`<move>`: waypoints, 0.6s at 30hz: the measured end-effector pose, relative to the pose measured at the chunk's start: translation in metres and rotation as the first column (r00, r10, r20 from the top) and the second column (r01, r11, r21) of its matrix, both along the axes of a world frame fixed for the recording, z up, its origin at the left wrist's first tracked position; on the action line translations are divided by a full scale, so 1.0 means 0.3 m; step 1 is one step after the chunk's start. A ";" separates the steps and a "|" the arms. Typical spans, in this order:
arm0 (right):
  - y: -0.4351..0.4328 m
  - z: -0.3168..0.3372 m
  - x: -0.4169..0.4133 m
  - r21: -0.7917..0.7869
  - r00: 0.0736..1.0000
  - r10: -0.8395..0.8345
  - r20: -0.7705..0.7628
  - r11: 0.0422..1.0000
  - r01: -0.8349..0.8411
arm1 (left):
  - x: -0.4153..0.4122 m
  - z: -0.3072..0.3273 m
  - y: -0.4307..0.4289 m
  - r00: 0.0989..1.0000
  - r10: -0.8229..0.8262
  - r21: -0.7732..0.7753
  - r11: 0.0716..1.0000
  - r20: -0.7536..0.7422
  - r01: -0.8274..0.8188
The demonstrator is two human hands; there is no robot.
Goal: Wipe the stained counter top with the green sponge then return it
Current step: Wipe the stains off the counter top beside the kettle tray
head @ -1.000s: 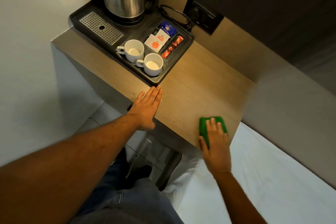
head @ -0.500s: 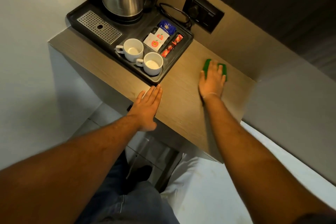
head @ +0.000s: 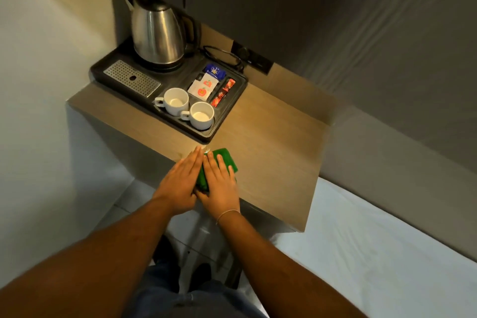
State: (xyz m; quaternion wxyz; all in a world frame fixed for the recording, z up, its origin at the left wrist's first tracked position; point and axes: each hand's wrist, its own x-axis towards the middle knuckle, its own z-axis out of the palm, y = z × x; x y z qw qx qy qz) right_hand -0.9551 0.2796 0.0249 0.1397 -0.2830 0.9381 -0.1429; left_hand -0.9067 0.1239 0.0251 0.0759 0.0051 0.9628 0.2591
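The green sponge (head: 228, 159) lies on the wooden counter top (head: 278, 152) near its front edge, just in front of the black tray. My right hand (head: 219, 184) presses flat on top of it, fingers spread, covering most of the sponge. My left hand (head: 180, 181) rests flat at the counter's front edge, right beside the right hand and touching the sponge's left side. Green shows between the two hands and past the right fingertips.
A black tray (head: 233, 111) at the back left carries a steel kettle (head: 156, 33), two white cups (head: 176, 102), and sachets (head: 206, 85). A wall socket (head: 254, 58) sits behind. A white bed (head: 374, 253) lies to the right, floor below.
My right hand slid the sponge from the counter's back right, near the wall, forward and left to the front edge beside my left hand. The camera view tilted up.
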 end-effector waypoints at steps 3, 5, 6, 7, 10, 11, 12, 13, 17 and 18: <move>0.024 0.006 0.000 -0.012 0.999 0.044 -0.024 0.999 -0.044 | 0.039 0.036 0.008 0.995 0.102 -0.045 0.994 -0.014 -0.102; 0.023 0.005 0.009 -0.034 0.998 0.045 -0.038 0.998 -0.046 | 0.099 0.043 -0.006 0.986 0.168 -0.091 0.981 -0.018 -0.169; 0.019 0.000 0.020 -0.048 0.998 0.041 -0.040 0.998 -0.043 | 0.139 0.040 -0.022 0.981 0.193 -0.112 0.975 -0.007 -0.193; 0.017 -0.007 0.032 -0.062 0.999 0.035 -0.042 0.997 -0.037 | 0.184 0.031 -0.040 0.974 0.225 -0.123 0.967 0.005 -0.223; -0.047 0.000 0.093 -0.142 0.996 0.052 -0.067 0.988 -0.061 | 0.362 -0.010 -0.107 0.921 0.387 -0.153 0.914 0.040 -0.377; -0.099 0.011 0.123 -0.186 0.993 0.085 -0.080 0.978 -0.098 | 0.430 -0.020 -0.128 0.894 0.444 -0.163 0.888 0.062 -0.430; -0.161 0.030 0.153 -0.219 0.988 0.125 -0.087 0.965 -0.141 | 0.497 -0.028 -0.143 0.866 0.493 -0.182 0.862 0.088 -0.472; -0.237 0.056 0.196 -0.241 0.982 0.176 -0.075 0.952 -0.189 | 0.574 -0.031 -0.157 0.833 0.541 -0.213 0.833 0.113 -0.511; -0.534 0.180 0.405 -0.285 0.917 0.394 0.065 0.888 -0.361 | 0.879 -0.008 -0.232 0.725 0.667 -0.305 0.736 0.171 -0.604; -0.588 0.204 0.470 -0.291 0.894 0.436 0.105 0.873 -0.392 | 0.954 0.006 -0.255 0.691 0.701 -0.304 0.706 0.174 -0.640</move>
